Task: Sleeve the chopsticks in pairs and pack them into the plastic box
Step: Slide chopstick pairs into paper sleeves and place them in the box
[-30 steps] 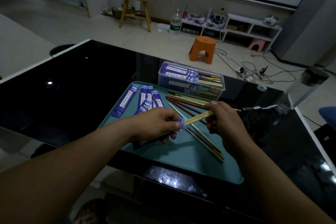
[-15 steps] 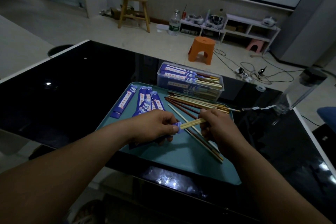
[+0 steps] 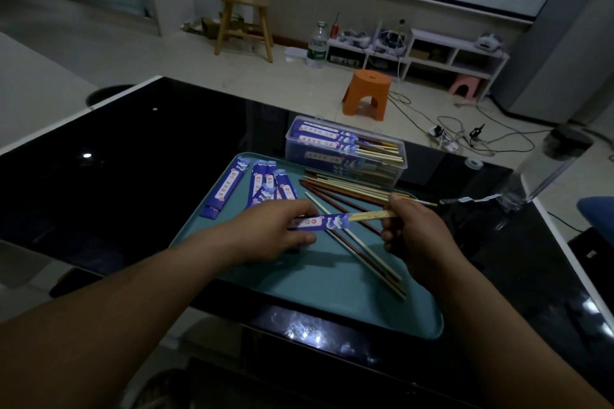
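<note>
Head view: the left hand (image 3: 275, 232) pinches a paper sleeve (image 3: 320, 221) above the tray (image 3: 315, 292). The right hand (image 3: 415, 232) pinches the pale chopsticks (image 3: 368, 216) by their bare ends, the rest sheathed. The box (image 3: 319, 159), part filled, sits at the tray's 12 o'clock. The sleeve looks light and crushable and the sticks stiff and slick, so hold the sleeve lightly near its mouth.

- The sleeve (image 3: 319, 222) was almost hidden in the left hand (image 3: 275, 232), with only its mouth past the fingertips; a long printed stretch now shows between the hands.
- The right hand (image 3: 415, 229), close to the sleeve's mouth half a second ago, has drawn back rightward with the chopsticks (image 3: 372, 216).
- The pair lies flatter than before.
</note>
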A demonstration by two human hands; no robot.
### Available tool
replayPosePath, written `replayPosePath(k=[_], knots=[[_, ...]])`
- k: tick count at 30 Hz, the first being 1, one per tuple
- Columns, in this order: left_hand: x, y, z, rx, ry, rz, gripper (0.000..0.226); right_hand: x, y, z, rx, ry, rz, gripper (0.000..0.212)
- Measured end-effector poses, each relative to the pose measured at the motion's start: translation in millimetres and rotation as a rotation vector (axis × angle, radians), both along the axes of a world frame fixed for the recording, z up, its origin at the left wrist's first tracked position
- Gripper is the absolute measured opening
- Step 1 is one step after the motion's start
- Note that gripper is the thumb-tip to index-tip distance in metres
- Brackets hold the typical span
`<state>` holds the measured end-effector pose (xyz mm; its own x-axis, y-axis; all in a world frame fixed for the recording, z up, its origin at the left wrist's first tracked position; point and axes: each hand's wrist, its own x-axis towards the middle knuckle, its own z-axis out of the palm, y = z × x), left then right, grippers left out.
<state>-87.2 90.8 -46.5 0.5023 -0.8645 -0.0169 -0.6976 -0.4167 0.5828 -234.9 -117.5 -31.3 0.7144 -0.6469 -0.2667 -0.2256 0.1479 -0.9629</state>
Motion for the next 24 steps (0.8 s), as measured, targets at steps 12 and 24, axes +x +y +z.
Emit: replayPosePath(k=[12,24], knots=[[7,-3,14,-0.226,0.693,0.526,0.045,-8,-14,11,0.048,-0.096,-0.100,0.026],[7,-4,23,-0.388,0.714,0.451,0.035,-2,-14,6,0.279,-0.145,-0.120,0.025]])
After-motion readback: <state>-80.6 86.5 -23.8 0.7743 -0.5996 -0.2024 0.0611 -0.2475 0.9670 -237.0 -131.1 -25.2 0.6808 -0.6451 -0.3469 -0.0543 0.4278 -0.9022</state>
